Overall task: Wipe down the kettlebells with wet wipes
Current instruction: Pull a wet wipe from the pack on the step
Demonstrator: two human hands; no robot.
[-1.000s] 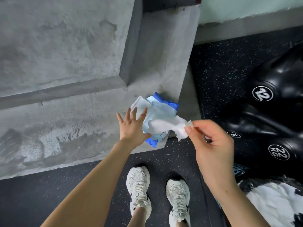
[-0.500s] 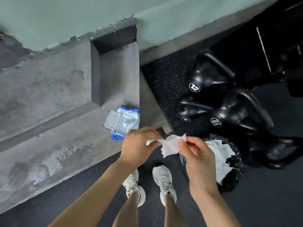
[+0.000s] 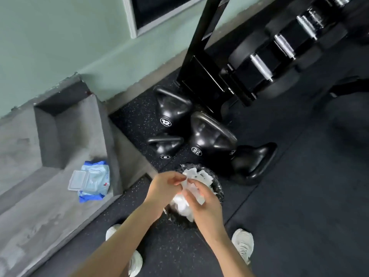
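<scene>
Both my hands hold one white wet wipe (image 3: 191,188) between them, above a small black bin. My left hand (image 3: 165,186) pinches its left edge and my right hand (image 3: 201,202) grips its right side. Several black kettlebells stand on the rubber floor just beyond: one marked 12 (image 3: 171,110), a small one marked 6 (image 3: 164,145), one marked 22 (image 3: 211,138), and another (image 3: 253,160) lying to the right. The blue wipes pack (image 3: 92,179) lies with its lid open on the concrete ledge to the left.
The black bin (image 3: 218,188) under my hands holds several crumpled white wipes. A black dumbbell rack (image 3: 265,62) stands behind the kettlebells. The concrete step (image 3: 40,206) runs along the left, below a green wall. My white shoes (image 3: 242,244) stand on the dark floor.
My view has swung right and up, from the ledge to the kettlebells and rack. My right hand pulled the wipe out of the pack, my left hand joined it, and both now hold it over the bin.
</scene>
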